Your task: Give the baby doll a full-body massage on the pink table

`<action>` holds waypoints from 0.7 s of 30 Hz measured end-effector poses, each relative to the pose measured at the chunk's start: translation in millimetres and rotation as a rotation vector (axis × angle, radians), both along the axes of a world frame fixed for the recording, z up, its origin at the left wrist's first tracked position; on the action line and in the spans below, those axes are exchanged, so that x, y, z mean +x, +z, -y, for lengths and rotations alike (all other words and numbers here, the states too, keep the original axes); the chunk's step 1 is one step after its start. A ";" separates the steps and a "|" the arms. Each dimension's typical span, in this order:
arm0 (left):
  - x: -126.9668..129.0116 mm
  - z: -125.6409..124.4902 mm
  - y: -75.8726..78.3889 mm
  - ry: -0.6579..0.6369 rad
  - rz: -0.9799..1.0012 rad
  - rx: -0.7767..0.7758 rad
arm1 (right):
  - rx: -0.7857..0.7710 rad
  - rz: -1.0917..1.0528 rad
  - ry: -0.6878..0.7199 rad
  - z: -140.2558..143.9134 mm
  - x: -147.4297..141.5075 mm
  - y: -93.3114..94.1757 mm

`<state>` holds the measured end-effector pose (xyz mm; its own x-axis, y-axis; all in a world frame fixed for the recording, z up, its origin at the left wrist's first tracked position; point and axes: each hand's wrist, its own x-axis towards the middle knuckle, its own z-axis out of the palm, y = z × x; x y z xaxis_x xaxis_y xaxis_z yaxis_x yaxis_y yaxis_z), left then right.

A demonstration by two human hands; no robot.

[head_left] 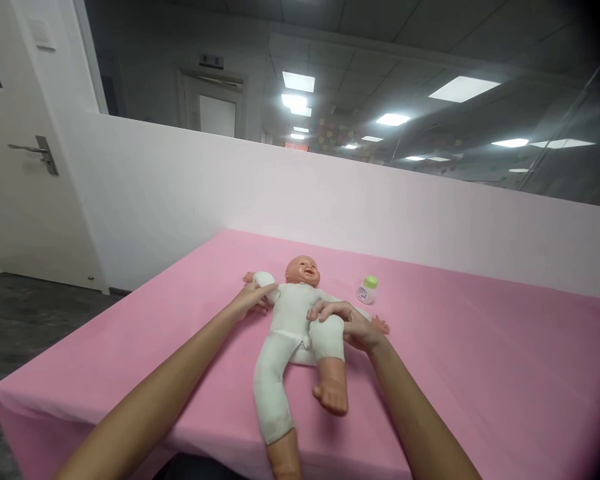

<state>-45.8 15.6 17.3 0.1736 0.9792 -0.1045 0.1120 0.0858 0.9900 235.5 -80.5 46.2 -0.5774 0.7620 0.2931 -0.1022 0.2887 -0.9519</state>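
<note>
A baby doll (290, 320) in a white bodysuit lies on its back on a pink-covered table (480, 373), head away from me. My left hand (250, 300) rests on the doll's arm and shoulder at its left side. My right hand (347, 323) grips the white cloth at the doll's raised knee, fingers curled over it. One doll leg is bent up with a bare foot (331, 393); the other leg stretches toward the table's near edge.
A small white bottle with a green cap (367, 290) stands on the table just right of the doll's head. A white partition wall with glass above runs behind the table. A white door (25, 153) is at the far left.
</note>
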 end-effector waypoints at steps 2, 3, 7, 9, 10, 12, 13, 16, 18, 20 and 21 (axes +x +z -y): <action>-3.2 0.5 2.3 0.037 -0.140 -0.014 | 0.003 0.041 0.096 -2.2 6.2 1.2; -4.3 0.9 3.1 0.045 -0.207 0.000 | 0.003 0.064 0.142 -3.2 9.1 1.8; -5.5 1.9 3.7 0.032 -0.332 0.099 | 0.022 0.133 0.274 -6.2 19.3 4.9; -5.1 1.0 2.4 0.025 -0.342 0.119 | 0.051 0.171 0.301 -7.3 23.2 5.7; -4.9 0.3 1.6 0.026 -0.343 0.127 | 0.068 0.188 0.307 -7.9 24.7 5.7; -5.2 -1.7 0.1 0.038 -0.342 0.132 | 0.093 0.214 0.315 -9.4 26.9 4.9; -5.6 -2.8 -0.4 0.042 -0.337 0.136 | 0.100 0.224 0.321 -10.1 27.6 4.3; -7.8 -5.9 -1.2 0.046 -0.320 0.159 | 0.111 0.247 0.339 -11.4 28.1 3.7; -9.1 -7.8 -1.5 0.053 -0.328 0.176 | 0.115 0.260 0.345 -10.5 27.0 5.4; -9.7 -9.7 -2.3 0.073 -0.348 0.187 | 0.109 0.271 0.352 -8.4 24.8 8.4; -9.9 -10.5 -2.8 0.087 -0.364 0.193 | 0.107 0.272 0.353 -7.1 23.6 9.8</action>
<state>-55.7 26.0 14.5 0.0748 0.9962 0.0436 0.4576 -0.0731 0.8861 259.1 -73.4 56.0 -0.8631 0.4787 0.1612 0.0379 0.3797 -0.9243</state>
